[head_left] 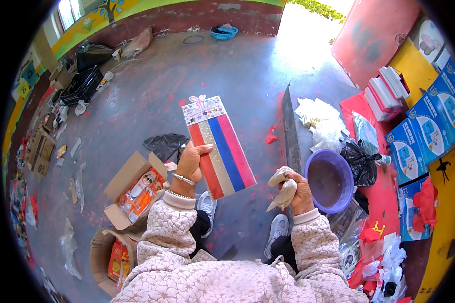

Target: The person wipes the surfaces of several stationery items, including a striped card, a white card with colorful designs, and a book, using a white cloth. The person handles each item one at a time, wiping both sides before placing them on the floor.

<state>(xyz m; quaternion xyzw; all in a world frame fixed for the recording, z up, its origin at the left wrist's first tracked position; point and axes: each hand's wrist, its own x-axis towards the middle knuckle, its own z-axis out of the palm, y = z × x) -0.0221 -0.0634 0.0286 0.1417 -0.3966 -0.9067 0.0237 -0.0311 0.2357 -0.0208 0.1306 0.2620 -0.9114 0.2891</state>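
My left hand (189,162) grips a flat rectangular striped panel (228,151) by its lower left edge, thumb across its front. The panel has red, gold, blue and pink stripes, with a star-patterned white band and a pink bow at its top end. It is held tilted above the floor. In my right hand (301,194) a crumpled beige rag (282,190) is bunched, its loose end hanging from the closed fingers. The rag and panel are apart. Just right of that hand stands a purple basin (351,177) holding murky brownish water.
Open cardboard boxes with orange packets (143,194) and red packets (115,260) sit on my left. A dark upright board (290,131), white plastic bags (321,118), a black bag (360,164) and blue boxes (409,151) stand at right. Past the floor (237,65) is an open red door (371,38).
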